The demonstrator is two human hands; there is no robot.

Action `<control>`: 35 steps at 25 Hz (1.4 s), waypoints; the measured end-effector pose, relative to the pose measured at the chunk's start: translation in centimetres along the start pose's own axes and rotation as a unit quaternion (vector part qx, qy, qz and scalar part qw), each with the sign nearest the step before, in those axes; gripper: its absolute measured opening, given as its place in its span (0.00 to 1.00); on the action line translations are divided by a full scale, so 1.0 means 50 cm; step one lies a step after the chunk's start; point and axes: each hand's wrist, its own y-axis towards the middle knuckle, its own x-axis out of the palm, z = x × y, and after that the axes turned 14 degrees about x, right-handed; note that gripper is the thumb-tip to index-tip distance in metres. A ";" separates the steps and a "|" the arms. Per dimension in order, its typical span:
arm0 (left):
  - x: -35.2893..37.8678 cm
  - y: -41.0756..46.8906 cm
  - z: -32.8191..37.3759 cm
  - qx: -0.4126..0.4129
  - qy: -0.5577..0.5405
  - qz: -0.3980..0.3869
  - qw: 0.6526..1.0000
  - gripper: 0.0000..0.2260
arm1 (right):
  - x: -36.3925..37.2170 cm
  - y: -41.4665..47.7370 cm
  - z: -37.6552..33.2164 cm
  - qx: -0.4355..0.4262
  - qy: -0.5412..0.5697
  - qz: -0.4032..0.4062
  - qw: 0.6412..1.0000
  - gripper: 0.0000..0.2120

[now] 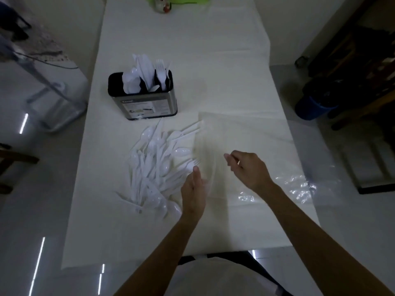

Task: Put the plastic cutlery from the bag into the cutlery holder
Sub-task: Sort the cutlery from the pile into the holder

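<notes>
Head view, single frame.

**Progress.** The cutlery holder (142, 97) stands upright on the bench (213, 60), left of centre. It is already part filled: spoons to its left, knives in the middle, forks to its right. Most of the stock is not yet sorted. A loose pile of white plastic cutlery (154, 167) lies on the bench just in front of the holder, and a few handles reach the mouth of the bag (252, 135). The bag is clear, lies flat to the right of the pile, and looks empty or nearly so. Judgement: emptying is done, and the loading has a long way to go.

**Hands.**
- The left hand (193, 189) is edge-on at the pile's right margin with fingers straight, its grip open and holding nothing that I can see.
- The right hand (248, 167) is over the bag with fingers loosely curled. I cannot tell whether its grip has the film pinched.

**Edges and room.**
- The pile sits near the bench's left edge, so stray pieces could slide off.
- The bag's crinkled end reaches the right edge.
- There is bare bench behind and to the right of the holder.
- The path from pile to holder is short and unobstructed.
</notes>
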 end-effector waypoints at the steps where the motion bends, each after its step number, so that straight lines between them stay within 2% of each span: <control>1: 0.010 -0.005 -0.007 0.010 0.003 0.008 1.000 0.21 | -0.022 0.036 0.017 -0.014 -0.013 0.006 1.000 0.22; 3: 0.029 -0.017 -0.014 0.010 0.007 0.020 1.000 0.21 | -0.063 0.135 0.054 -0.030 -0.048 0.022 0.998 0.15; 4: 0.039 -0.022 -0.020 0.004 0.016 0.027 0.999 0.26 | -0.078 0.192 0.074 -0.035 -0.067 0.018 0.997 0.12; 6: 0.061 -0.029 -0.029 -0.041 0.012 0.070 0.997 0.30 | -0.097 0.300 0.113 -0.037 -0.123 -0.036 0.991 0.15; 8: 0.081 -0.038 -0.037 -0.093 -0.053 0.134 0.985 0.24 | -0.101 0.369 0.146 -0.018 -0.196 -0.099 0.975 0.24; 9: 0.087 -0.044 -0.044 -0.113 -0.097 0.168 0.975 0.19 | -0.097 0.388 0.161 -0.020 -0.227 -0.104 0.968 0.27; 11: 0.099 -0.054 -0.047 -0.138 -0.150 0.200 0.958 0.10 | -0.097 0.404 0.177 -0.048 -0.267 -0.070 0.960 0.28; 13: 0.106 -0.061 -0.049 -0.149 -0.150 0.198 0.957 0.02 | -0.106 0.401 0.185 -0.060 -0.282 -0.046 0.957 0.26; 17: 0.111 -0.052 -0.049 -0.153 -0.103 0.191 0.964 0.03 | -0.127 0.382 0.228 -0.042 -0.256 -0.040 0.965 0.22; 21: 0.102 -0.053 -0.057 -0.157 -0.084 0.180 0.967 0.04 | -0.129 0.356 0.283 -0.010 -0.206 -0.020 0.978 0.21; 25: 0.096 -0.059 -0.066 -0.154 -0.075 0.174 0.970 0.03 | -0.121 0.340 0.296 0.025 -0.132 -0.013 0.991 0.27; 30: 0.089 -0.061 -0.063 -0.131 -0.065 0.168 0.975 0.02 | -0.120 0.342 0.297 0.064 -0.131 -0.018 0.989 0.37; 33: 0.083 -0.062 -0.062 -0.120 -0.060 0.162 0.978 0.01 | -0.137 0.341 0.323 0.138 -0.088 -0.065 0.984 0.45; 35: 0.080 -0.062 -0.061 -0.118 -0.052 0.161 0.979 0.02 | -0.149 0.335 0.340 0.152 -0.119 -0.075 0.978 0.44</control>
